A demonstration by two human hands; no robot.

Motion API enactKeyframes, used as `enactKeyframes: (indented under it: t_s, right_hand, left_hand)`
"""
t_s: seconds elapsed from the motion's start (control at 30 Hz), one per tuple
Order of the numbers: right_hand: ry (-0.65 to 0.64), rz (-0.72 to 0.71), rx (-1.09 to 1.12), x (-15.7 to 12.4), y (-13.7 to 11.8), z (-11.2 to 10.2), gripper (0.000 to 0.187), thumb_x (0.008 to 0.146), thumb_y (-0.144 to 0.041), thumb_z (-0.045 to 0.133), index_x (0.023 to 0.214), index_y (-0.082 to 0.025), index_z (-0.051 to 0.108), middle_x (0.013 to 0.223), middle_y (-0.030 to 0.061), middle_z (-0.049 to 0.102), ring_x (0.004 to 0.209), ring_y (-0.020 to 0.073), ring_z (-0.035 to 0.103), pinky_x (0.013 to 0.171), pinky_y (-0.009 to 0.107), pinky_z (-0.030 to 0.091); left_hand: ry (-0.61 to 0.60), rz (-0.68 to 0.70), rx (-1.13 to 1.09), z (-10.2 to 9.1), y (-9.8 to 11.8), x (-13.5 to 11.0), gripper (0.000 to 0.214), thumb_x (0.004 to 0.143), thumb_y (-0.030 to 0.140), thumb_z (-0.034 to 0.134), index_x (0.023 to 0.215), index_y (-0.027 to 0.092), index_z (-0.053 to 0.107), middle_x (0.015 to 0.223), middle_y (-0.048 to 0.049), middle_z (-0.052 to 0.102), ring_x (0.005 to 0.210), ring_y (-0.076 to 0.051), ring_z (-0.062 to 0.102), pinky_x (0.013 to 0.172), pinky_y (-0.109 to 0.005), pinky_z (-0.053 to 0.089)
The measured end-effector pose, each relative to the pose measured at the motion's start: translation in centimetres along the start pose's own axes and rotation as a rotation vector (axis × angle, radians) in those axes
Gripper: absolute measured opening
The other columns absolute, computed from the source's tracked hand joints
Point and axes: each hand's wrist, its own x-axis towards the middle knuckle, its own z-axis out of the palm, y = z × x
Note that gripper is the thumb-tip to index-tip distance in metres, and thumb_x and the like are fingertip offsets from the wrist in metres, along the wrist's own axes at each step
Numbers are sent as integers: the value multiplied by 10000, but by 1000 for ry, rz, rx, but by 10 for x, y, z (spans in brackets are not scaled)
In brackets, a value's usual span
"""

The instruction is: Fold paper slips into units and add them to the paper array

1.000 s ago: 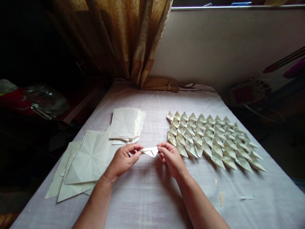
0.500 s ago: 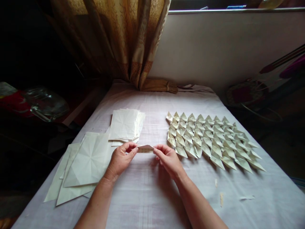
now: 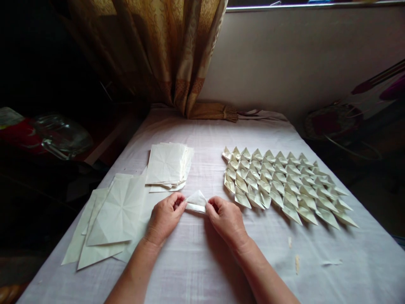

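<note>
Between my two hands is a small piece of folded white paper point(image 3: 196, 200), with a pointed top and a flat band along its lower edge. My left hand point(image 3: 167, 214) pinches its left end between thumb and fingers. At the right end, my right hand point(image 3: 226, 217) grips it the same way. Just beyond my left hand lies a stack of creased square sheets point(image 3: 166, 162). Closely packed rows of folded paper boats point(image 3: 278, 179) sit to the right of my right hand.
Larger creased sheets point(image 3: 118, 211) overlap at the left of the cloth-covered table point(image 3: 177, 270). Small paper scraps point(image 3: 297, 264) lie at the right front. A gold curtain point(image 3: 186, 63) hangs over the far edge against the wall point(image 3: 284, 59). A clear plastic container point(image 3: 63, 135) stands at far left.
The folded paper has tilted, so its pointed white face and lower band now show. Both hands have turned with it and sit slightly lower, still gripping its ends.
</note>
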Motion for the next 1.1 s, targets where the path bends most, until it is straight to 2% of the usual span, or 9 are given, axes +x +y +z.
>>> enactKeyframes:
  t_s: [0.13, 0.23, 0.37, 0.5, 0.63, 0.73, 0.8, 0.9, 1.1]
  right_hand:
    - [-3, -15, -69, -1, -1, 1, 137, 857, -248, 570, 956, -232, 664, 711, -10, 716, 642, 163, 629, 580, 249, 284]
    - [2, -46, -127, -2, -1, 3, 124, 867, -246, 573, 967, -220, 640, 724, -7, 716, 645, 163, 633, 573, 253, 267]
    - [5, -73, -182, -2, 0, 4, 84, 872, -241, 570, 926, -217, 630, 710, -4, 709, 627, 159, 626, 558, 259, 242]
    - [12, -96, -216, -1, 2, 3, 60, 858, -209, 574, 872, -219, 631, 692, -7, 697, 612, 149, 610, 552, 257, 235]
    - [20, -164, -229, -3, 6, 2, 98, 878, -217, 566, 818, -216, 644, 722, 5, 691, 642, 140, 604, 562, 246, 263]
    - [27, -262, -218, -8, 13, -2, 126, 902, -264, 560, 865, -228, 674, 787, 14, 674, 678, 139, 601, 588, 232, 313]
    - [21, -337, -203, -12, 18, -5, 115, 877, -288, 602, 943, -246, 686, 855, 17, 663, 717, 144, 603, 626, 226, 360]
    - [33, -413, -218, -15, 26, -8, 209, 830, -282, 660, 1037, -259, 680, 944, 26, 656, 785, 157, 612, 670, 229, 409]
    - [103, -562, -316, -14, 29, -5, 166, 892, -249, 588, 1024, -221, 684, 935, 48, 658, 781, 165, 598, 680, 241, 434]
  left_hand:
    - [22, -69, 135, 3, 8, 0, 102, 860, 282, 576, 854, 230, 664, 779, 22, 700, 700, -143, 624, 644, -234, 408]
    - [41, -36, 204, 6, 11, 1, 94, 874, 264, 579, 830, 237, 657, 817, 27, 696, 740, -149, 627, 668, -244, 407]
    - [123, 102, 304, 12, 6, -2, 83, 882, 217, 589, 823, 229, 646, 882, 15, 667, 778, -153, 625, 676, -250, 417]
    - [164, 328, 348, 15, -5, -6, 87, 911, 199, 565, 882, 223, 643, 920, -3, 654, 825, -157, 623, 720, -252, 445]
    - [116, 522, 348, 8, -15, -6, 128, 942, 210, 529, 925, 232, 654, 928, -3, 673, 856, -158, 617, 742, -251, 464]
    - [56, 604, 319, 0, -18, -5, 142, 949, 228, 525, 980, 233, 664, 957, -11, 685, 886, -162, 615, 782, -262, 481]
    - [16, 626, 310, -4, -20, -5, 143, 927, 247, 569, 1032, 237, 665, 1004, -17, 683, 922, -172, 612, 811, -277, 489]
    - [-22, 630, 327, -8, -20, -5, 180, 883, 258, 639, 1060, 240, 663, 1041, -15, 678, 956, -186, 611, 823, -291, 498]
    - [4, 680, 417, -7, -16, -2, 124, 877, 259, 645, 996, 228, 661, 1006, -2, 689, 896, -172, 628, 744, -277, 499]
